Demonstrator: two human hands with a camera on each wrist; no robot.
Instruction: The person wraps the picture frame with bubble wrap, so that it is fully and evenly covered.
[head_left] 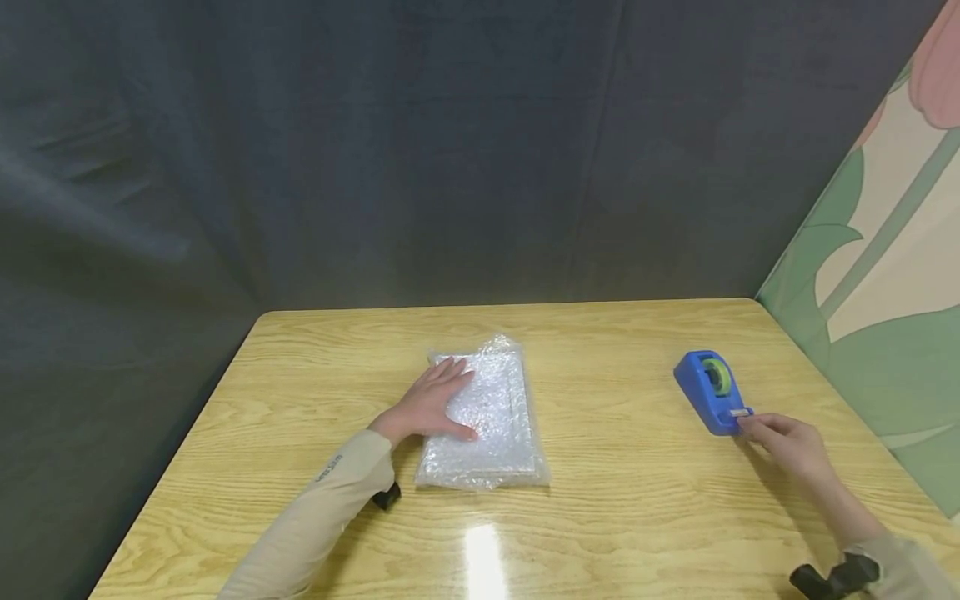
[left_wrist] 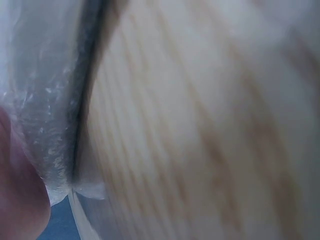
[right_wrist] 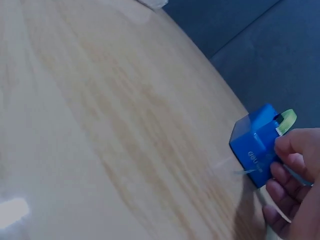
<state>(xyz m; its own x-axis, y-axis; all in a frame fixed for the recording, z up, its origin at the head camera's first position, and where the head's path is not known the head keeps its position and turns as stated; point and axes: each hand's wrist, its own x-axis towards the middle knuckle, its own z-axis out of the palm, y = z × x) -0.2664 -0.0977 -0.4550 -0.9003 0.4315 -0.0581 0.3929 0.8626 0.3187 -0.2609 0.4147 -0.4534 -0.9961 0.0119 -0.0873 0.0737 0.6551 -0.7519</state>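
A flat rectangular item in bubble wrap [head_left: 491, 417] lies on the wooden table. My left hand [head_left: 435, 404] rests on its left part with the fingers spread. In the left wrist view, a finger [left_wrist: 20, 190] touches the bubble wrap [left_wrist: 45, 90]. Over to the right stands a blue tape dispenser [head_left: 708, 396] with a tape roll on a green core [head_left: 717, 377]. At its cutter end my right hand [head_left: 787, 442] pinches the tape between thumb and forefinger. A small strip of clear tape [right_wrist: 244, 172] shows by the dispenser [right_wrist: 252, 150] in the right wrist view.
The wood-grain table [head_left: 615, 517] ends at a dark curtain [head_left: 480, 167] behind and on the left. A wall with a painted flower pattern [head_left: 900, 333] runs along the right side. Light glares off the front of the table.
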